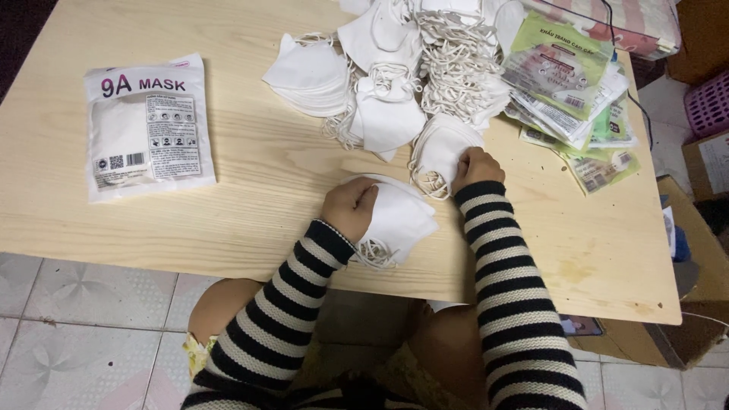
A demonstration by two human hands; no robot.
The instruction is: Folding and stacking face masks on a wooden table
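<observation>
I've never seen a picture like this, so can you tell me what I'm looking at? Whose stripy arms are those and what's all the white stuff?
A person wears a camera on their head, so you look down at their own arms. The left hand holds a small stack of white face masks on the wooden table. The right hand grips another mask from the big pile of masks. A sealed mask packet lies at the left, and empty green packets lie at the right.

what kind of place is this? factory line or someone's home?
Probably a home or small workshop doing hand packing, not a factory line: a low wooden table on a tiled floor, a loose pile of white masks, a stack of flat bags, cardboard boxes alongside.
</observation>
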